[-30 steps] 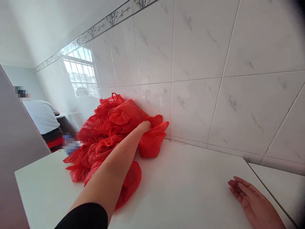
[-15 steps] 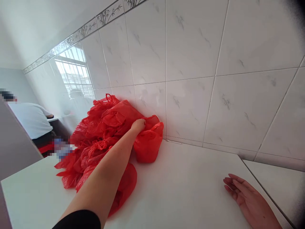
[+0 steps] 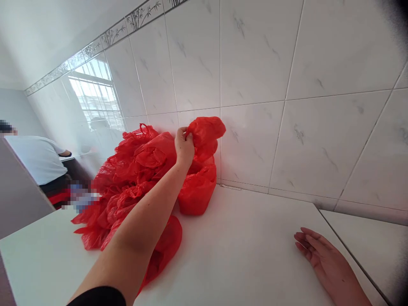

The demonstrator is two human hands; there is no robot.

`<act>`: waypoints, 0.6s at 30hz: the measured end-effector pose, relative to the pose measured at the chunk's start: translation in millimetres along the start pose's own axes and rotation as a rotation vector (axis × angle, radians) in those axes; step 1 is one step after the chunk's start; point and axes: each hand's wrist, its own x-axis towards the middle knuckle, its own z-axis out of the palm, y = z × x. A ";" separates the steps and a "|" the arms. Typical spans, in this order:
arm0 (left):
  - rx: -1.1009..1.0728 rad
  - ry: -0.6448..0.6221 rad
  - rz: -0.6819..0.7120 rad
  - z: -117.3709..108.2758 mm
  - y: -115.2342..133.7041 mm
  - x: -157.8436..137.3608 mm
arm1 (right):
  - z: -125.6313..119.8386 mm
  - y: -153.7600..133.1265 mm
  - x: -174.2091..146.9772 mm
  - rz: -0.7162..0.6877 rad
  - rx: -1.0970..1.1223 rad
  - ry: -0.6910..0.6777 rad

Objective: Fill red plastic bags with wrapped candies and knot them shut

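Observation:
My left hand (image 3: 184,146) grips a red plastic bag (image 3: 207,129), raised against the tiled wall with its bunched end pointing right. Just below it, another red plastic bag (image 3: 198,193) sits on the white table, its top rumpled. A large heap of red plastic bags (image 3: 127,174) spreads to the left of my arm, and one more red bag (image 3: 168,244) lies partly behind my forearm. Over the right part of the table, my right hand (image 3: 321,255) is held with loosely curved fingers and nothing in it.
The white table (image 3: 248,250) meets a marbled tile wall (image 3: 251,140) at the back. A seam separates it from another white surface (image 3: 376,242) at right. Far left, a person in a white shirt (image 3: 38,159) bends over a dark counter, beyond a grey panel (image 3: 19,191).
My left hand has risen from the bags near the wall, lifting one red plastic bag above the others. My right hand has hardly moved.

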 end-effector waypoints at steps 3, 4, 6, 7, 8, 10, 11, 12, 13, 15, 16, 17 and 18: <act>-0.087 -0.103 0.101 13.8 29.6 -31.5 | 1.7 -0.4 -1.1 -0.017 -0.003 -0.007; -0.095 -0.160 0.153 18.5 38.1 -45.6 | 2.3 -1.0 -1.6 -0.022 -0.003 -0.012; -0.089 -0.316 0.257 27.2 50.5 -78.1 | 3.6 -3.3 -2.8 -0.025 0.018 -0.023; -0.078 -0.425 0.301 30.8 53.6 -96.1 | 4.4 -4.9 -3.5 -0.024 0.042 -0.030; -0.072 -0.541 0.333 33.7 54.2 -114.9 | 5.5 -6.6 -4.4 -0.028 0.073 -0.032; -0.073 -0.781 0.393 37.6 48.4 -153.0 | 8.8 -9.6 -6.8 -0.060 0.127 -0.003; -0.063 -0.887 0.413 38.6 42.4 -171.1 | 11.1 -10.6 -8.3 -0.092 0.123 0.025; -0.045 -0.985 0.423 39.2 35.0 -187.8 | 13.8 -11.0 -10.0 -0.138 0.086 0.056; 0.003 -1.089 0.417 39.7 26.8 -202.5 | 16.9 -10.7 -11.8 -0.191 0.016 0.081; 0.063 -1.173 0.374 41.0 10.7 -224.5 | 24.0 -8.4 -16.1 -0.279 -0.198 0.096; 0.086 -1.186 0.350 42.3 4.1 -231.6 | 27.8 -6.6 -18.3 -0.314 -0.318 0.085; 0.094 -1.184 0.333 44.1 -0.9 -236.5 | 31.4 -4.6 -20.4 -0.340 -0.434 0.067; 0.097 -1.193 0.328 46.3 -4.1 -239.5 | 34.8 -2.5 -22.3 -0.361 -0.535 0.045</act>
